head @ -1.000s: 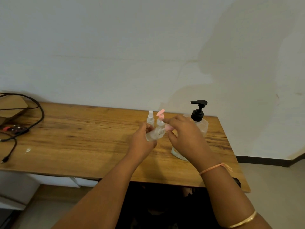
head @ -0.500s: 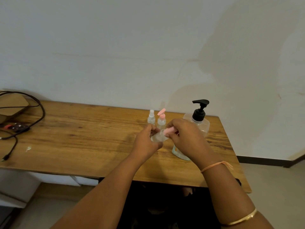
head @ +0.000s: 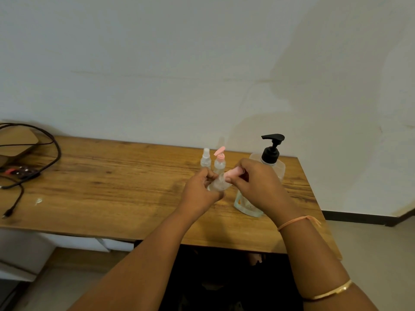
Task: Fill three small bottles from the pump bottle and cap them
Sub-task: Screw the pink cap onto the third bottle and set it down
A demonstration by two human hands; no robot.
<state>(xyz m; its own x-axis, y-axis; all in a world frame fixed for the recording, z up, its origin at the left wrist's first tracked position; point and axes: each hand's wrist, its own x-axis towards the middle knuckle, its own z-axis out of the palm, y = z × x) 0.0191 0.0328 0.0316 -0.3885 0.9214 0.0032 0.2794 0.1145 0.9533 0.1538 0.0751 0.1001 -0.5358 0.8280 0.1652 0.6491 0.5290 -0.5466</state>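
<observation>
Clear plastic small bottle (head: 218, 184), tilted, sits gripped in the left hand (head: 199, 191); the right hand (head: 258, 185) pinches its smooth pink cap (head: 233, 172) above the grainy wooden table (head: 112, 187)

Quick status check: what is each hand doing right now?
Left hand: closed, holding the small clear bottle.
Right hand: closed, pinching the pink cap at that bottle's neck.

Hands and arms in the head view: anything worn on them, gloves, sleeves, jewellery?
No gloves on the left hand or right hand, no sleeves in view. A thin orange thread circles the right wrist; higher up that forearm sits a thin gold bangle.
</observation>
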